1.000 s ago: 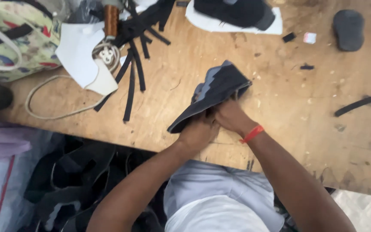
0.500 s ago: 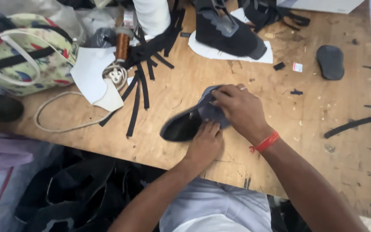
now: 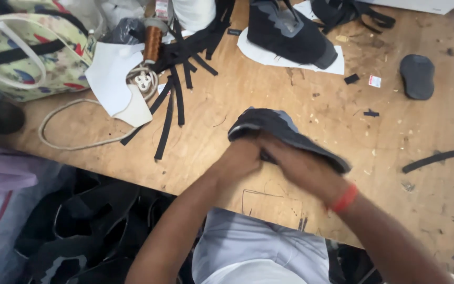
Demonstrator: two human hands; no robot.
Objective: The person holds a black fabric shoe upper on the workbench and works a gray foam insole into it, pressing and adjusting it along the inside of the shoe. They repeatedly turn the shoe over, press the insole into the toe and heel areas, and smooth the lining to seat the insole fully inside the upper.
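A dark grey and black shoe upper point(image 3: 285, 131) lies over the middle of the wooden table point(image 3: 227, 110). My left hand point(image 3: 240, 155) grips its near left edge. My right hand point(image 3: 298, 163), with a red band at the wrist, is closed on the same piece from below its right side. The fingers of both hands are partly hidden under the fabric.
A second dark shoe upper point(image 3: 290, 34) rests on white paper at the back. Black strips point(image 3: 172, 100) fan out at left, by a white cord with plug point(image 3: 143, 81) and a copper thread spool point(image 3: 152, 42). A patterned bag point(image 3: 22, 52) sits far left, a dark insole point(image 3: 417, 76) far right.
The shoe upper has been turned and flattened, now stretching to the right. Both hands have shifted onto its near edge. The view has tilted a little.
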